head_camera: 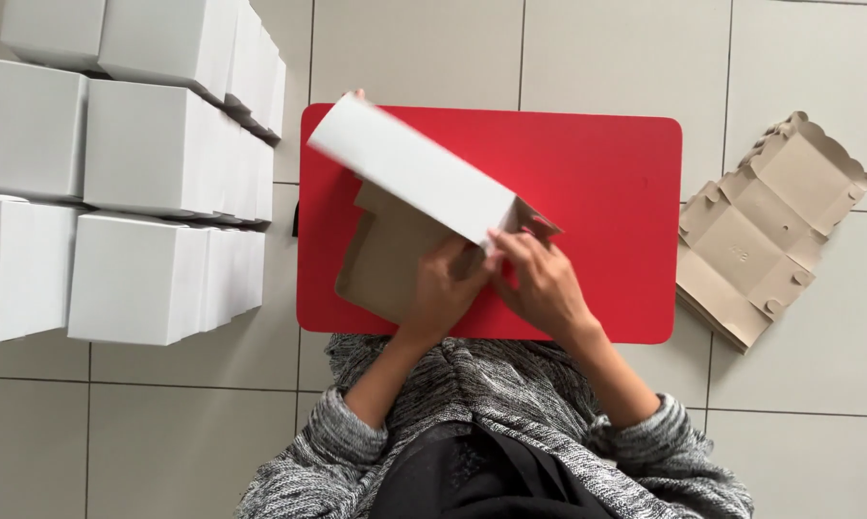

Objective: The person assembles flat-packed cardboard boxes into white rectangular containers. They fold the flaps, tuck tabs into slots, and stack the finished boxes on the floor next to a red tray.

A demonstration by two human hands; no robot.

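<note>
A partly folded cardboard box, white outside and brown inside, is held tilted over a red table. My left hand grips its near brown wall from below. My right hand pinches a small flap at the box's right corner. Both hands meet at the box's near right end. The far end of the box points up and left.
Several finished white boxes are stacked on the tiled floor at the left. A pile of flat unfolded brown box blanks lies on the floor at the right. My grey knitted sleeves fill the bottom of the view.
</note>
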